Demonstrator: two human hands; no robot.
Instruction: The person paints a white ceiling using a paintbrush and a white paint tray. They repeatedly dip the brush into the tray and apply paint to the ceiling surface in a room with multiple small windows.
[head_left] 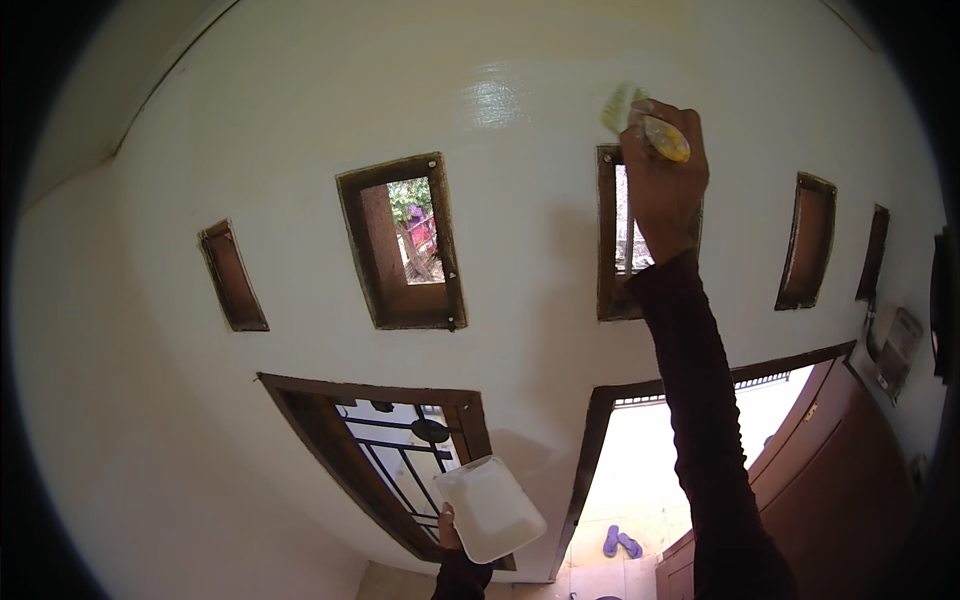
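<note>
My right hand (668, 170) is raised high, its fingers closed on a paintbrush (666, 137) with a yellowish, paint-smeared handle. The pale bristles are on or very near the white wall (530, 130), just above a brown-framed window. A glossy patch shows on the wall to the left of the brush. Low in the view, my left hand (446, 526) holds a white, shallow square tray (489, 505) in front of the lower barred window; its contents look white, though I cannot make out how much is in it.
Several small brown-framed openings (400, 310) cross the wall. Below are a barred window (400, 450) and a bright doorway with a brown door (840, 460) swung open to the right. Purple sandals (620, 542) lie on the tiles outside. A grey box (895, 350) hangs at the far right.
</note>
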